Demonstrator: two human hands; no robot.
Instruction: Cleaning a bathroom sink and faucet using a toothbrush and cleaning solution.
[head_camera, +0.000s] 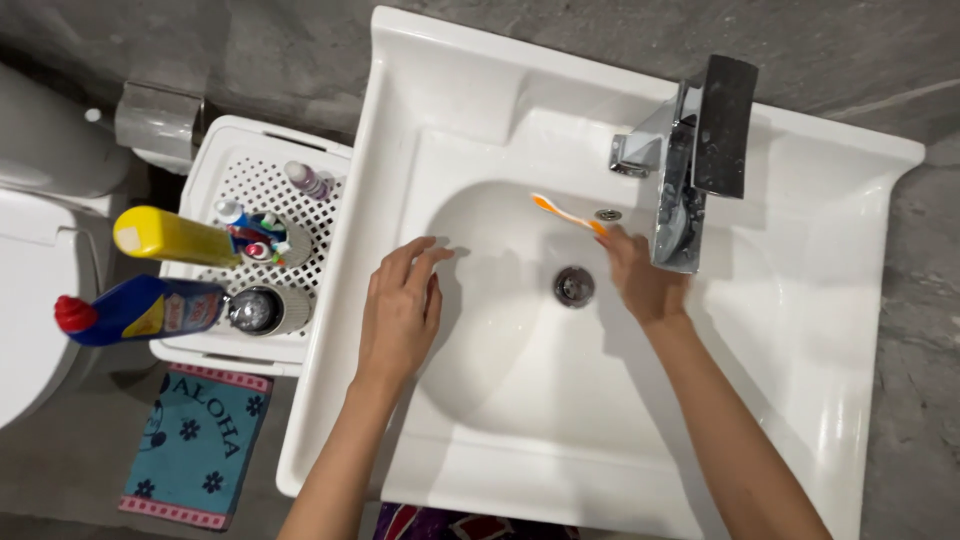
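- A white toilet sits at the far left, well apart from the white sink, on a grey floor.
- A blue bottle with a red cap and a yellow bottle lie across the left edge of a white perforated basket, which stands just beside the sink's left wall.
- Inside the basket, a cup of toothbrushes and tubes stands behind a second, round metal-rimmed cup; a small pale bottle lies nearer the basket's back.
- A teal floor mat with a flower pattern lies on the floor below the basket, left of the sink's front corner.
- The left hand rests palm down on the sink's left inner slope, fingers spread and flat, holding nothing.
- The drain sits at the bottom of the sink bowl, between the two hands.
- An orange-and-white toothbrush is pinched at its handle end by the fingers of the right hand; the brush points left over the back of the bowl, just above the drain.
- The chrome tap stands on the sink's back ledge, its spout just beside the right hand.
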